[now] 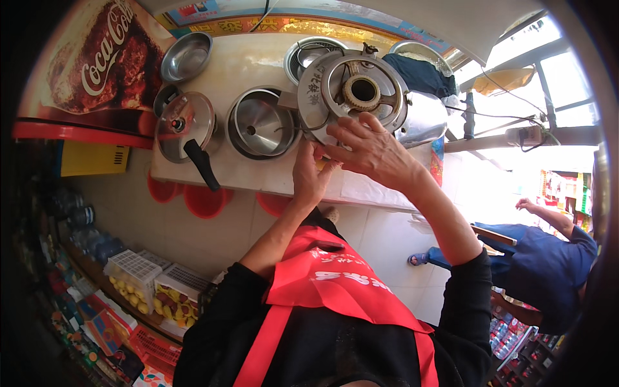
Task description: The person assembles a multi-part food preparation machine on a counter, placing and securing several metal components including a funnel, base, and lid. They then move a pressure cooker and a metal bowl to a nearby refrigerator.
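Round metal gas burner [353, 97] tipped up on pale table [258, 61], right hand [373, 151] fingers spread flat on its lower rim, left hand [309, 177] gripping its bottom edge from beneath, steel pot [261, 124] just beside, lid [187, 122] further left

A small shop: a counter [258, 177] displays steel pots [261, 124] and a burner [353, 93], with shelves of packaged goods [129, 290] nearby.

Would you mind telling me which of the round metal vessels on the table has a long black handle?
The lidded pan at the table's left, beside the funnel pot; the other vessels show no handle.
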Action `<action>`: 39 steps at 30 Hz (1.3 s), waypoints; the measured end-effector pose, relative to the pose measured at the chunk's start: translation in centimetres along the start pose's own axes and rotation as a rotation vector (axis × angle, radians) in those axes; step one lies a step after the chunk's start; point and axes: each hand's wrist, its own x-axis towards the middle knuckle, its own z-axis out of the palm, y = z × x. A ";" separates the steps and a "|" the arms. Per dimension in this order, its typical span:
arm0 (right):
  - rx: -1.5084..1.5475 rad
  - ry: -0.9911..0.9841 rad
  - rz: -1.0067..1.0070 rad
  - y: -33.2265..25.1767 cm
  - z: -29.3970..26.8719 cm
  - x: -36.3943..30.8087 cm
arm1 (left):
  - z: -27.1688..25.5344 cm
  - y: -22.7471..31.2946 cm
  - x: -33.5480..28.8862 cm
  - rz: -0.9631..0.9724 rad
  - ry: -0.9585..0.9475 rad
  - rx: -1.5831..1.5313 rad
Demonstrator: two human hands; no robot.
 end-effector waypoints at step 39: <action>0.047 -0.103 0.102 0.5 0.6 1.1 | -1.1 -1.0 0.5 -0.092 -0.023 -0.172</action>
